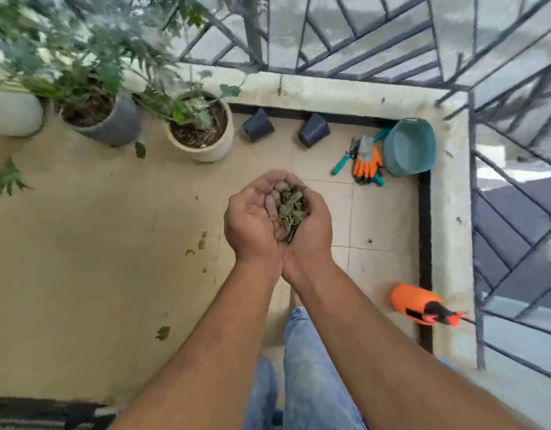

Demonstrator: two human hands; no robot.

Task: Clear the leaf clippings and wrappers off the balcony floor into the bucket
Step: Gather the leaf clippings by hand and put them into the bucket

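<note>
The left hand (252, 218) and right hand (311, 232) press together side by side, their grip cupped and curled round one crumpled heap of dull green leaf clippings (291, 209), held above the smooth beige floor (82, 243); the round teal plastic bucket (413, 150) sits in the far right corner, well apart; three larger leaves (9, 178) and some small scraps lie left on the floor; three potted plants (199, 128) stand far left; two small dark pots (258, 125) lie tipped nearby.

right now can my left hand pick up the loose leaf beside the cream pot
Probably not: the left hand and right hand are cupped together, full of leaf clippings; that leaf lies well away.
</note>
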